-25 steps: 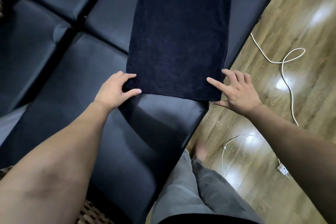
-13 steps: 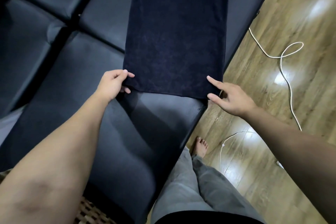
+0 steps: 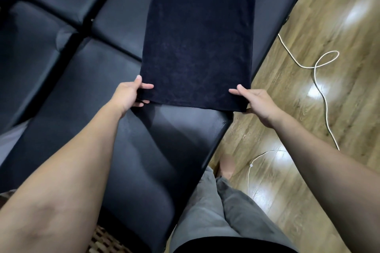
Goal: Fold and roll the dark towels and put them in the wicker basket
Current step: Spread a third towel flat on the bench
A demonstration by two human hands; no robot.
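Dark navy towel (image 3: 198, 43): folded into a long strip, laid flat on the black padded bench (image 3: 168, 141), running from near to far. Its near left corner is pinched by the left hand (image 3: 128, 94), thumb on top, fingers beneath. Its near right corner is pinched by the right hand (image 3: 258, 103) in like manner. Woven wicker, probably the basket (image 3: 104, 242), is glimpsed at the near edge. White cable (image 3: 320, 88) is looped on the wooden floor (image 3: 339, 16), right.

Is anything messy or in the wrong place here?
The towel lies flat and straight on the black bench, both hands pinching its near corners. The only odd thing is a white cord lying loose and looped across the wooden floor, near a bare foot.
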